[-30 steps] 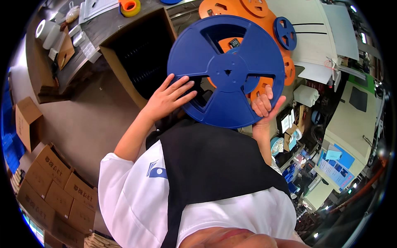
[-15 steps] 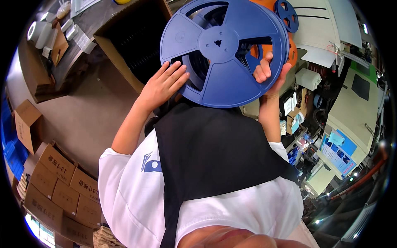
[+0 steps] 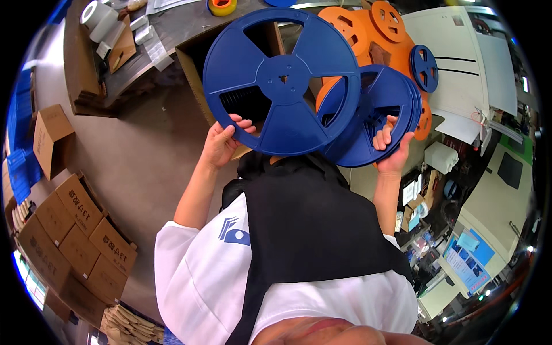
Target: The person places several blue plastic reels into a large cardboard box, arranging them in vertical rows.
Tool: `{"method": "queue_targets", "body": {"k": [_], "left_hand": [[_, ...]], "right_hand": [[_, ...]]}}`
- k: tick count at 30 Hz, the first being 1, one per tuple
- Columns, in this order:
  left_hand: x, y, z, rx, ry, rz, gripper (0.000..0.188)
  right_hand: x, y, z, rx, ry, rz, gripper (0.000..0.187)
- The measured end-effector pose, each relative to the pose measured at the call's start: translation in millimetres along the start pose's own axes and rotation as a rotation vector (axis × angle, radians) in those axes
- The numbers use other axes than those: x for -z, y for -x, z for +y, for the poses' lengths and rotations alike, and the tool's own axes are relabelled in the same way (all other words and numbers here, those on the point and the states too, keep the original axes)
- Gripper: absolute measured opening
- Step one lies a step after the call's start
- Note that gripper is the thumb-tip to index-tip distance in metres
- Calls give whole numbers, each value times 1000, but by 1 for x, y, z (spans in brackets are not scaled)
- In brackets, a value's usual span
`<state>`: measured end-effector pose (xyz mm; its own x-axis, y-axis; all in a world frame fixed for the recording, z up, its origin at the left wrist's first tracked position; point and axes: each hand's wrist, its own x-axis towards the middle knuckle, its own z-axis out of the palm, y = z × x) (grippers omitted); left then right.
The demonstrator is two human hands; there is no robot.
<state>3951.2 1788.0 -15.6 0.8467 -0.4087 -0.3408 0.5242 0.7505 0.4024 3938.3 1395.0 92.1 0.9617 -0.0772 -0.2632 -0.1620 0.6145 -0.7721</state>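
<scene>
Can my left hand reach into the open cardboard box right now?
Probably not easily: the left hand is gripping a blue reel, which covers much of the open cardboard box.

1. Front blue reel (image 3: 296, 129): smooth plastic, slight sheen.
2. Blue reel stack (image 3: 352, 148): same smooth plastic.
3. Orange reels (image 3: 399, 54): smooth plastic, matt-looking.
4. Apron (image 3: 328, 230): black cloth, matt.
5. Shirt (image 3: 195, 270): white cloth, creased.
6. Cartons (image 3: 63, 221): brown cardboard, matt.
7. Bench top (image 3: 179, 27): smooth, dull grey.

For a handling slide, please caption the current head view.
The left hand holds a blue reel that partly hides the stack of blue reels in the right hand.
</scene>
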Motion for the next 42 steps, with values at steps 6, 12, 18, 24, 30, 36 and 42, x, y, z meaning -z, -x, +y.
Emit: {"method": "queue_targets", "body": {"k": [6,12,18,24,30,36,42], "left_hand": [[0,9,-5,-43,45,20,28],[-11,7,-2,-48,-14,68,31],[-30,1,31,-270,-356,326,22],[-18,-12,21,-360,-689,389,18],[-38,-15,22,-493,-913,608,23],[-43,-14,2,-625,-1047,396,48],[-59,-16,-2,-827,-1198,96,62]], "right_hand": [[-6,2,6,-15,16,77,64],[8,7,6,25,-172,76,58],[20,18,-3,102,-343,-76,59],[23,23,-8,103,-600,-284,53],[11,10,-1,103,-756,-400,56],[-12,4,-9,76,-841,-372,56],[-25,-6,-10,-5,-884,-320,57]]}}
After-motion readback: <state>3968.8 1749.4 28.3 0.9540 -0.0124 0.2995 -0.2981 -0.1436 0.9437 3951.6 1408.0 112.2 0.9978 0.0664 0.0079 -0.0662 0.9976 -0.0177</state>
